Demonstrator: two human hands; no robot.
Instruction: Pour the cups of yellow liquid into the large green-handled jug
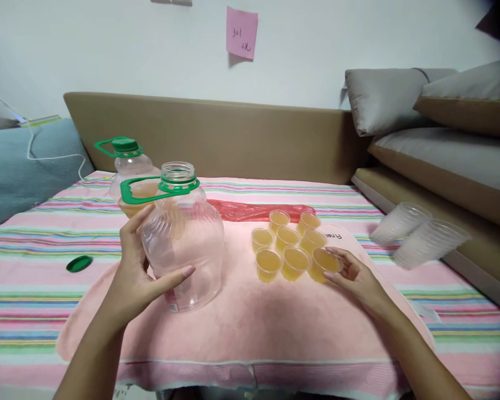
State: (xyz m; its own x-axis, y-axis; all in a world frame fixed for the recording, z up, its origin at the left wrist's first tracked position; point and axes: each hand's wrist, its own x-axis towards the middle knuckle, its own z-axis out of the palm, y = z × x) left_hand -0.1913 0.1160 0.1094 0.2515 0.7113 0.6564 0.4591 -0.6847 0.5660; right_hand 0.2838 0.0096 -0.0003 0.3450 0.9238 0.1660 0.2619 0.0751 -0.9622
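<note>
My left hand is wrapped around the side of a clear plastic jug, thumb across the front. The jug stands upright, uncapped, with a green handle ring at its neck, and no liquid shows in it. My right hand grips the rim and side of a clear plastic cup of yellow liquid, at the near right corner of a group. Several similar filled cups stand close together to its left and behind. A green cap lies left of my left hand.
Behind the held jug stand a second jug with a green cap and an orange-tinted container, partly hidden. A red plastic bag lies behind the cups. Two stacks of clear cups lie at right by the cushions. A pink mat lies underneath.
</note>
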